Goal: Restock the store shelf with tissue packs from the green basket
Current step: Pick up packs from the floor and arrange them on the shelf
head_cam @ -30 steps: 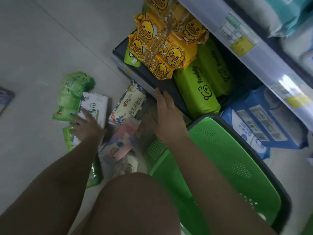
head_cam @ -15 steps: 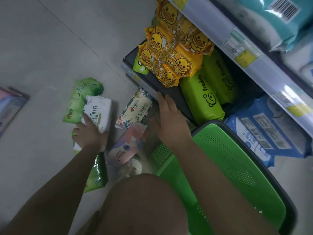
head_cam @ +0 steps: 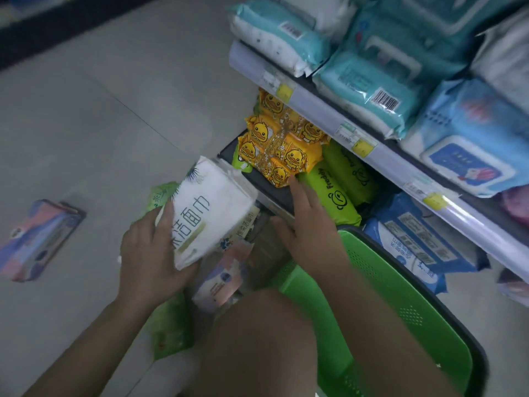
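My left hand grips a white tissue pack with dark lettering and holds it off the floor, just left of the bottom shelf's front edge. My right hand rests with straight fingers on that shelf edge, beside the yellow duck packs and the lime green packs. The green basket stands on the floor at lower right, under my right forearm. More packs lie on the floor under the lifted one: a pink and white pack and green packs.
A pink and blue pack lies alone on the floor at far left. Blue packs fill the bottom shelf behind the basket. The upper shelf with price tags carries teal and blue wipe packs. My knee fills the lower middle.
My left hand took hold of the white pack on the floor and lifted it up toward the shelf. The right hand stayed on the shelf edge. The view tilted up, showing the upper shelf.
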A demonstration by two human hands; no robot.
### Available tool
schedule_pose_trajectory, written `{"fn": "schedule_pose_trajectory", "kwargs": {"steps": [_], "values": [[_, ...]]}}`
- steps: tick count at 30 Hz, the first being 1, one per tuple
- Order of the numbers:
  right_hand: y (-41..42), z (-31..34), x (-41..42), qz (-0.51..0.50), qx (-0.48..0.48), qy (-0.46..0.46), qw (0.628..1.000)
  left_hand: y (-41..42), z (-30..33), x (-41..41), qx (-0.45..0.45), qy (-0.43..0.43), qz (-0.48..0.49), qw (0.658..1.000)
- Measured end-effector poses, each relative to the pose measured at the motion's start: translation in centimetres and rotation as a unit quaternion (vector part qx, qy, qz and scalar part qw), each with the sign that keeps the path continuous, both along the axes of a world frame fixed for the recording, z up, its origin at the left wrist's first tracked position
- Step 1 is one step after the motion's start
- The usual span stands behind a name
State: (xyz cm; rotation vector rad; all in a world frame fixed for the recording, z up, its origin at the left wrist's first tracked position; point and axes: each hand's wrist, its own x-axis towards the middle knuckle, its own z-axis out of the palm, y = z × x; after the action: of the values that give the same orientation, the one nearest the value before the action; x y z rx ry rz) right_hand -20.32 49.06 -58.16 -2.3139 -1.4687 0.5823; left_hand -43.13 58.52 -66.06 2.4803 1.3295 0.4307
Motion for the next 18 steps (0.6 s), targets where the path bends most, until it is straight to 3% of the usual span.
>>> {"fn": "schedule_pose_trajectory", "kwargs": {"steps": [3, 10, 18], "values": [[-1.0, 3.9, 0.1, -0.017, 0.068, 0.028, 0.997, 0.4, 4.8, 0.6, 0.111, -0.034, -0.089, 0.989], [-5.4, 13.9, -0.1, -0.049, 0.144, 0.238, 0.959, -1.1, 13.9, 2.4, 0.302, -0.11, -0.236, 0.917], [-11.3, 21.2, 0.7, -0.08, 0.2, 0.195, 0.957, -4.3, 22.6, 5.5, 0.405, -0.099, -0.314, 0.853]]}}
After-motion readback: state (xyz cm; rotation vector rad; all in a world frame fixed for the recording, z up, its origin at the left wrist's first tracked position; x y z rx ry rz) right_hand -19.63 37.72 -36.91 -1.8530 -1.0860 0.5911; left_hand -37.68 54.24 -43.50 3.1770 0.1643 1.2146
